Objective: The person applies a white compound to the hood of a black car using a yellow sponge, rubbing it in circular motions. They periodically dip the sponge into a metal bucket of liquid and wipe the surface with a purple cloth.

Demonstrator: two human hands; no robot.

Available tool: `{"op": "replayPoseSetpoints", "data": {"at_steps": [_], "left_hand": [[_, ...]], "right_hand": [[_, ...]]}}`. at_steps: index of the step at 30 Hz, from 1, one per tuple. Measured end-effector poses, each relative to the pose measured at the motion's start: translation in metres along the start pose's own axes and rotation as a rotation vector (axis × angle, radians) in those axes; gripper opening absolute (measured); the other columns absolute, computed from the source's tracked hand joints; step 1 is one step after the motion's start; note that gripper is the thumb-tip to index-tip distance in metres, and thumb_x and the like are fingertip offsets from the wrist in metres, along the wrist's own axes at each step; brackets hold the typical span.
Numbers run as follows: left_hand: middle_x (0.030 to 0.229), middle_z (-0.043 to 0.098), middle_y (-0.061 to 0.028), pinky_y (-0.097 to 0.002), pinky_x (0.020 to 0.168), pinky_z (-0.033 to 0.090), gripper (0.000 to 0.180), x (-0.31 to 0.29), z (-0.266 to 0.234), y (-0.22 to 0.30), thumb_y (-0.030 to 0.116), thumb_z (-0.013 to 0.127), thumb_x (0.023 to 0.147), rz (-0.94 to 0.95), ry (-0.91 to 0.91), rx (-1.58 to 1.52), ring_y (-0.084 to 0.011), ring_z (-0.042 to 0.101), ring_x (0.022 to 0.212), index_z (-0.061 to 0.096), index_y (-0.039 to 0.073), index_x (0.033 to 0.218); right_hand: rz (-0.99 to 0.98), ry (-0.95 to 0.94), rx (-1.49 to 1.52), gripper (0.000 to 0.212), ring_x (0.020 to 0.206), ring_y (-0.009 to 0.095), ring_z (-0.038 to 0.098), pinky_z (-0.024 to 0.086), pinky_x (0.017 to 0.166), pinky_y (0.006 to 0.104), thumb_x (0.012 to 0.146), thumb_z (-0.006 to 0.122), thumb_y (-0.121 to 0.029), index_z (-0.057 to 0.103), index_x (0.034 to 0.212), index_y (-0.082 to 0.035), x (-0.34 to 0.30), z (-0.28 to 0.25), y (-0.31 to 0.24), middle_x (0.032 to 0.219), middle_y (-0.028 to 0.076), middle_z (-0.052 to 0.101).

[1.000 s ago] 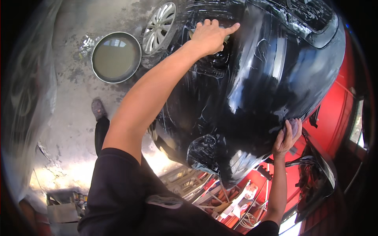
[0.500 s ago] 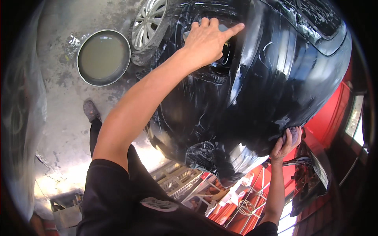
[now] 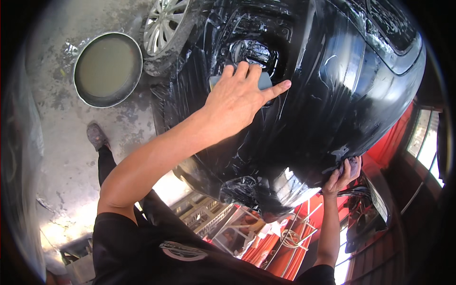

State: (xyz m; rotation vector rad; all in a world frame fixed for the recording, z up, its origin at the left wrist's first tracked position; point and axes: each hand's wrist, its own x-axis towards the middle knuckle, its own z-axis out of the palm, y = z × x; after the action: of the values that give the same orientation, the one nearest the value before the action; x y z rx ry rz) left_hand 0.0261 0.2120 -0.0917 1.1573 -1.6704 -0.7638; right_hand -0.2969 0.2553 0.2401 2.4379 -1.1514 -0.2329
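A wet black car body panel (image 3: 294,109), streaked with pale runs of liquid, fills the middle of the view. My left hand (image 3: 237,92) lies over a flat grey pad (image 3: 264,81), which looks like a sanding block, and presses it to the panel. Its fingers curl on the far side while the thumb sticks out to the right. Just beyond them is a recessed opening (image 3: 256,50) with a round rim. Lower right, my right hand (image 3: 343,176) grips a dark purplish sponge-like lump (image 3: 352,165) against the panel's edge; the fingers partly cover it.
A round basin of murky water (image 3: 108,69) stands on the concrete floor (image 3: 61,147) at left, beside a car wheel (image 3: 165,26). Near my right forearm juts a dark side mirror (image 3: 375,199). Metal racks (image 3: 209,213) and a coiled hose (image 3: 294,237) sit below the car.
My left hand has slid the grey pad nearer to me and slightly left, uncovering the round-rimmed opening. The right hand stays at the panel's edge. The whole view has shifted a little.
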Motion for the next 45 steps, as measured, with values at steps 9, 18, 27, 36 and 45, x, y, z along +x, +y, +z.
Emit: {"op": "replayPoseSetpoints", "data": {"at_steps": [9, 18, 27, 36, 45], "left_hand": [[0.128, 0.059, -0.0227, -0.0464, 0.095, 0.046, 0.089, -0.011, 0.002, 0.002, 0.002, 0.077, 0.086, -0.018, -0.021, 0.038, -0.0367, 0.055, 0.114, 0.054, 0.038, 0.164], [0.121, 0.061, -0.0173, -0.046, 0.092, 0.047, 0.093, 0.029, -0.008, -0.013, -0.001, 0.077, 0.085, -0.057, 0.021, 0.071, -0.036, 0.055, 0.113, 0.053, 0.044, 0.163], [0.113, 0.062, -0.0179, -0.0453, 0.087, 0.046, 0.092, 0.043, -0.005, -0.022, -0.003, 0.073, 0.085, -0.054, 0.074, 0.022, -0.0365, 0.058, 0.104, 0.054, 0.042, 0.163], [0.118, 0.061, -0.0219, -0.0461, 0.092, 0.046, 0.093, 0.058, -0.001, -0.04, 0.0, 0.071, 0.086, -0.055, 0.165, -0.01, -0.0382, 0.059, 0.108, 0.05, 0.041, 0.166], [0.12, 0.06, -0.0231, -0.0513, 0.093, 0.048, 0.086, -0.014, -0.012, 0.006, 0.002, 0.073, 0.089, -0.015, 0.008, -0.166, -0.0404, 0.058, 0.108, 0.049, 0.032, 0.166]], "right_hand": [[0.052, -0.024, -0.008, 0.046, 0.153, 0.053, 0.036, 0.03, 0.125, 0.0648, 0.108, 0.053, -0.023, 0.057, 0.151, -0.008, -0.002, -0.001, -0.003, 0.163, 0.033, 0.033], [0.049, -0.009, 0.009, 0.044, 0.152, 0.058, 0.035, 0.031, 0.123, 0.0715, 0.105, 0.054, -0.021, 0.059, 0.147, -0.007, 0.003, -0.001, -0.006, 0.16, 0.033, 0.032], [0.077, 0.002, 0.009, 0.045, 0.153, 0.057, 0.036, 0.032, 0.124, 0.0679, 0.103, 0.056, -0.018, 0.06, 0.146, -0.005, 0.001, 0.001, -0.007, 0.161, 0.035, 0.032], [0.047, 0.033, -0.007, 0.047, 0.152, 0.05, 0.041, 0.032, 0.127, 0.0567, 0.103, 0.055, -0.017, 0.06, 0.148, -0.003, 0.003, 0.004, -0.009, 0.163, 0.034, 0.038], [0.039, 0.035, 0.009, 0.045, 0.152, 0.053, 0.039, 0.031, 0.125, 0.0639, 0.103, 0.056, -0.019, 0.061, 0.146, -0.005, 0.0, 0.003, -0.006, 0.162, 0.034, 0.037]]}}
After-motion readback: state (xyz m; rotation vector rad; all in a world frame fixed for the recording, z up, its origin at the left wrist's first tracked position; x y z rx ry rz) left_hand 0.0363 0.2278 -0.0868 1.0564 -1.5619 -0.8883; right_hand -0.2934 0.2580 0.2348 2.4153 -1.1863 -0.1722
